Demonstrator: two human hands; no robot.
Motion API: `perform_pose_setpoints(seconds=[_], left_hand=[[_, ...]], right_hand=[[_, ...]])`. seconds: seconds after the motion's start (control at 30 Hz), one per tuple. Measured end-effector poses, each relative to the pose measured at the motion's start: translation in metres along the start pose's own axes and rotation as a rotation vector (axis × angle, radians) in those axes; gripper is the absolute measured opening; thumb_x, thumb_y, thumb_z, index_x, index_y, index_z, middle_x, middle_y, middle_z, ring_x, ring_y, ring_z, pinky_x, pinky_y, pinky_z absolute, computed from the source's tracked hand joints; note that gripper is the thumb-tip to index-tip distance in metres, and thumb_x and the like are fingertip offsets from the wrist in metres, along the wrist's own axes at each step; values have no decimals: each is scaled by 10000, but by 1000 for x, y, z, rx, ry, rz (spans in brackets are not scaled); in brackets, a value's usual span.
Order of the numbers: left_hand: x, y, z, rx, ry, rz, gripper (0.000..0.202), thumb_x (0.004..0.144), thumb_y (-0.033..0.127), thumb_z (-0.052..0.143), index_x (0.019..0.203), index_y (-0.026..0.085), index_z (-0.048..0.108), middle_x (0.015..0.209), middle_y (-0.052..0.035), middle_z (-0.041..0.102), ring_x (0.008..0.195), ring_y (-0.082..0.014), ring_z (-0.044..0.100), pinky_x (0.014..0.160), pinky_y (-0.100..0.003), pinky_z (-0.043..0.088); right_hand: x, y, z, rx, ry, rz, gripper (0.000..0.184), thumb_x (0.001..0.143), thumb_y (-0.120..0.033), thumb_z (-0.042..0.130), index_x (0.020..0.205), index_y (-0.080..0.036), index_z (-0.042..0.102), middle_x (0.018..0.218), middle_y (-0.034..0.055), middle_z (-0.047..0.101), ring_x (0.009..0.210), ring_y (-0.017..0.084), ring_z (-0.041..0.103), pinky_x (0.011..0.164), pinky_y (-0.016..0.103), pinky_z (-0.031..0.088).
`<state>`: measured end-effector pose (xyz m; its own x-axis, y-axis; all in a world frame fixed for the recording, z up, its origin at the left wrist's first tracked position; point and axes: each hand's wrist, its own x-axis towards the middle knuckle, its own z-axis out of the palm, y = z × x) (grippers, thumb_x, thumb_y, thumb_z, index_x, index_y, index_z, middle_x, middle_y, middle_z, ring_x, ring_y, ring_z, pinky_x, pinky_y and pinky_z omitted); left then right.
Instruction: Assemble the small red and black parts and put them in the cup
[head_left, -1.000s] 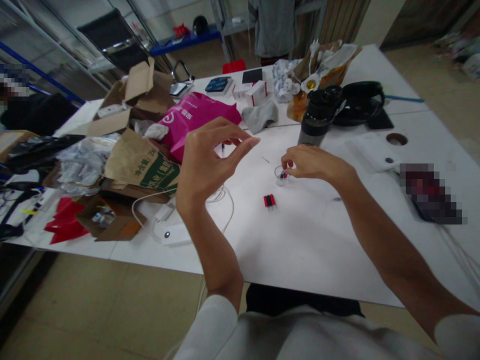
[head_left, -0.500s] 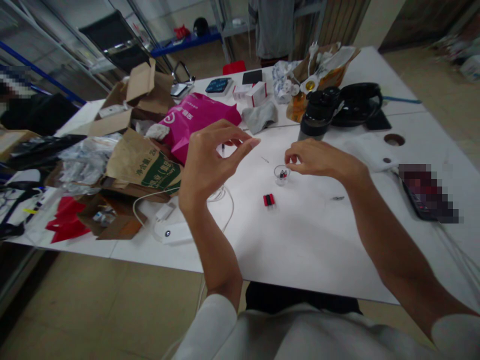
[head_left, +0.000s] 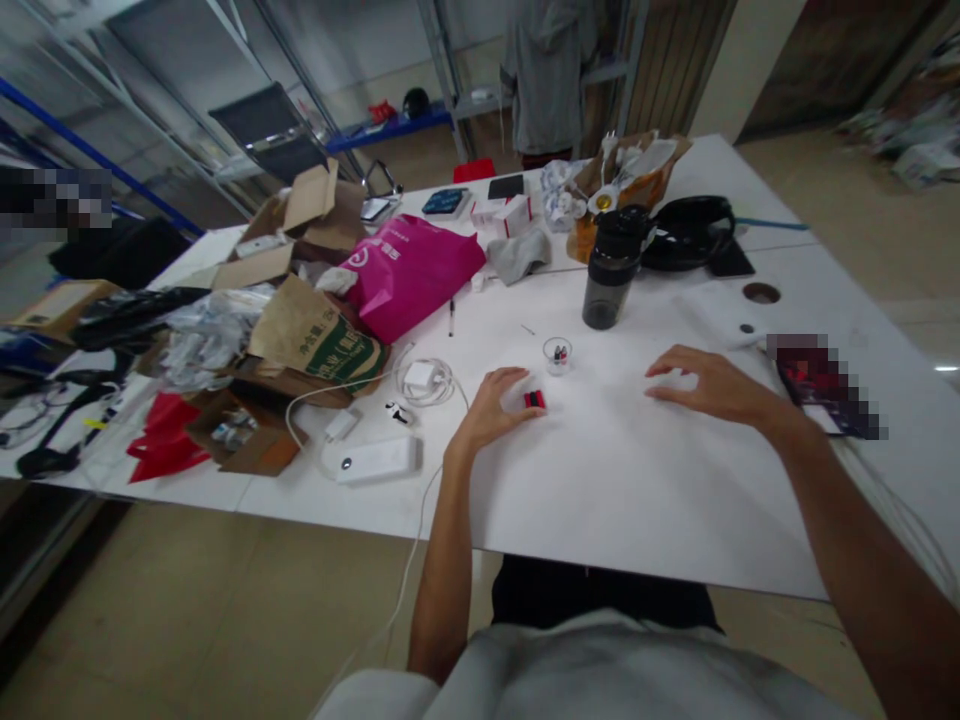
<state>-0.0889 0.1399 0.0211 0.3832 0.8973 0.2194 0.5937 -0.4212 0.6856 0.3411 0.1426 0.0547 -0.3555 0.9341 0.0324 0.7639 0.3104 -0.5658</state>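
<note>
My left hand (head_left: 491, 405) rests low on the white table (head_left: 622, 480), fingers curled around small red and black pieces (head_left: 534, 399) that its fingertips touch. A small clear cup (head_left: 557, 354) with a few little red and black parts stands just behind them. My right hand (head_left: 712, 388) hovers flat over the table to the right, fingers spread, holding nothing. A dark bottle (head_left: 609, 270) stands behind the cup.
Left of my hands lie a white charger with coiled cable (head_left: 424, 379), a white power bank (head_left: 375, 459), a brown paper bag (head_left: 315, 340), a pink bag (head_left: 412, 270) and open cardboard boxes (head_left: 300, 215). Black headphones (head_left: 690, 235) sit at the back. A person stands beyond the table (head_left: 551, 80).
My left hand dropped from a raised pinch down to the red and black pieces. My right hand left the clear cup, moved right and opened. The camera view pulled back.
</note>
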Motion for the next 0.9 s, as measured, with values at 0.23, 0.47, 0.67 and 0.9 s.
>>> perform_pose_setpoints(seconds=[0.23,0.47,0.67,0.9], left_hand=[[-21,-15,13,-5,-25,12,834,788,428,1126,1538,340,773,1671,-120,718,1639,-400,599,1402,-690,482],[-23,-15,13,-24,-1,4,691,823,400,1104,1455,320,834,1640,-130,745,1653,-400,605,1393,-701,499],[-24,-15,13,-81,32,2,615,866,394,1074,1427,292,843,1651,-144,737,1663,-389,596,1407,-682,476],[-20,-8,6,-506,314,-31,667,838,484,1089,1425,261,866,1459,-143,826,1419,-335,751,1317,-540,524]], right_hand=[[-14,17,21,46,25,-13,323,948,-638,735,952,-321,794,1167,154,833,1175,422,780,1167,635,588],[-14,13,20,66,15,-49,268,993,-591,708,914,-342,767,1125,124,832,1147,411,773,1151,630,582],[-16,6,19,136,65,-24,297,1003,-617,732,913,-337,779,1134,130,828,1159,419,772,1163,634,574],[-15,5,26,413,357,-12,453,904,-761,907,939,-312,863,1073,80,843,1052,325,785,1050,525,628]])
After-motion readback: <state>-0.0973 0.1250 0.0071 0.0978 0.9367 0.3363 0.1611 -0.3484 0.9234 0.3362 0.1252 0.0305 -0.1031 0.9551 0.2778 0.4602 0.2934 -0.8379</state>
